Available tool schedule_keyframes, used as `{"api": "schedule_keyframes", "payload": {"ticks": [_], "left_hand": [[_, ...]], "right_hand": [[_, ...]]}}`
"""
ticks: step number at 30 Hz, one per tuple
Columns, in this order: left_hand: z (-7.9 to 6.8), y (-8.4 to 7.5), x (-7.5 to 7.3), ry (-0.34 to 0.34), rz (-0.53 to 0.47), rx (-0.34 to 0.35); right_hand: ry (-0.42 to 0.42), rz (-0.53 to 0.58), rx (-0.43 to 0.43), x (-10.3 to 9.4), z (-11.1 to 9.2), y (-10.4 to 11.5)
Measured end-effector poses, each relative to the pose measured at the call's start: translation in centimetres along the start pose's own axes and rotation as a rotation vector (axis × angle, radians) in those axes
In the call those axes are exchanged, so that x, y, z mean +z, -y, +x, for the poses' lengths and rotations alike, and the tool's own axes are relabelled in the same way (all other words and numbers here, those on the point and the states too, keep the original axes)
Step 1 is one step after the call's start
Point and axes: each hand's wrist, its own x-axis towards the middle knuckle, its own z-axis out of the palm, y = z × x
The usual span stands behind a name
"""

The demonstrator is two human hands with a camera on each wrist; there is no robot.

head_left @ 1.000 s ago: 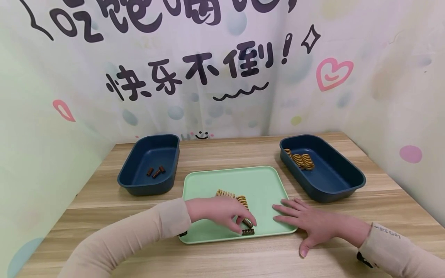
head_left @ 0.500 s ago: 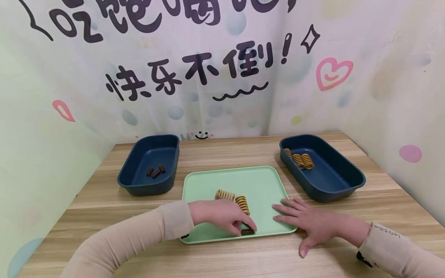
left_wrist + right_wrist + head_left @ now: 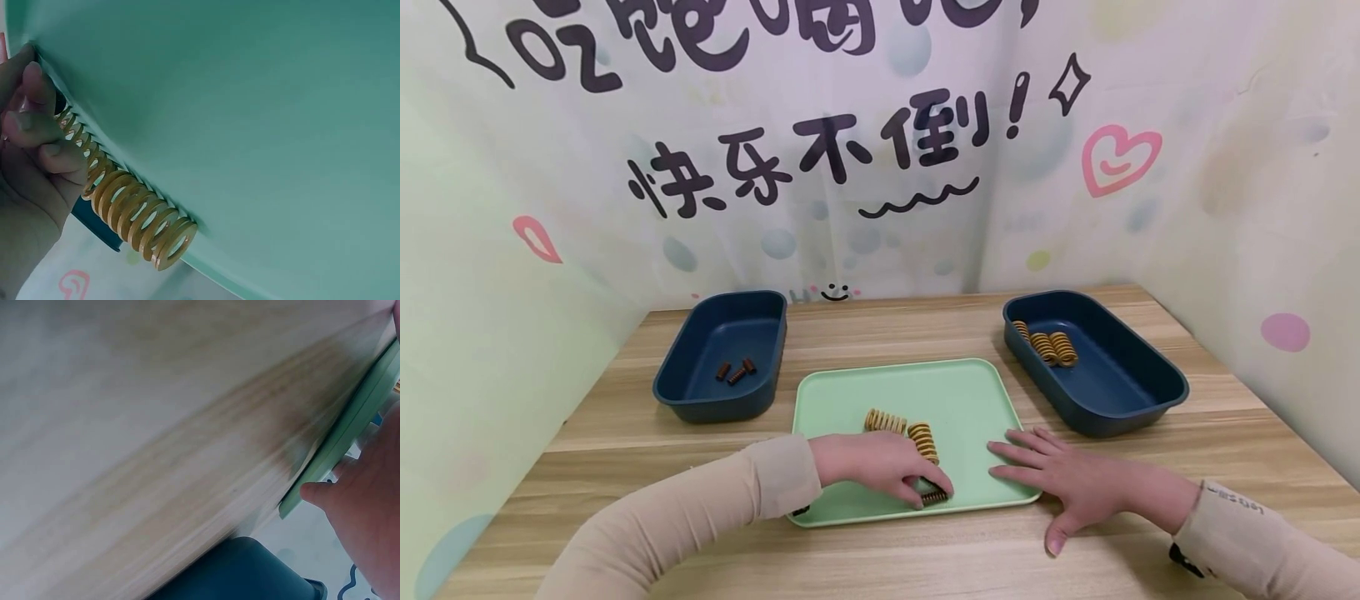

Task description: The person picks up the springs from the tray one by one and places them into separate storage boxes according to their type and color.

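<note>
My left hand (image 3: 887, 468) is low over the front of the light green tray (image 3: 842, 387). Its thumb and index finger pinch a small dark coil spring (image 3: 934, 497) near the tray's front rim. Just beyond the hand lie two larger yellow coil springs, one crosswise (image 3: 886, 420) and one pointing toward the hand (image 3: 923, 442). In the left wrist view, a yellow spring (image 3: 144, 215) shows large beside the curled fingers (image 3: 44, 128). My right hand (image 3: 1075, 475) lies spread, fingertips over the tray's right rim and thumb on the table; it holds nothing.
A dark blue bin (image 3: 722, 408) at the back left holds three small dark springs (image 3: 737, 375). Another blue bin (image 3: 1120, 421) at the back right contains several yellow springs (image 3: 1052, 348). A printed cloth (image 3: 850, 242) hangs behind the wooden table (image 3: 880, 558).
My left hand has shifted slightly down and right, its thumb and index finger closing on the small dark spring. A second small dark spring beside it is now mostly hidden. The right hand stays put.
</note>
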Motion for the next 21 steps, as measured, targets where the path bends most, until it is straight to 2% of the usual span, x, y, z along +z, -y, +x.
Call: {"api": "schedule_keyframes", "payload": {"ticks": [9,15,21], "left_hand": [[0.09,0.5,-0.23,0.002,0.025,0.062],[0.24,0.59,-0.35,0.021,0.011,0.046],[0.4,0.71,-0.33,0.05,-0.063,0.01]], "right_hand": [[-0.008,-0.002,-0.005,0.03,0.02,-0.01],[-0.02,-0.017,-0.011,0.05,-0.03,-0.02],[-0.023,-0.025,-0.012,0.02,-0.05,0.04]]}}
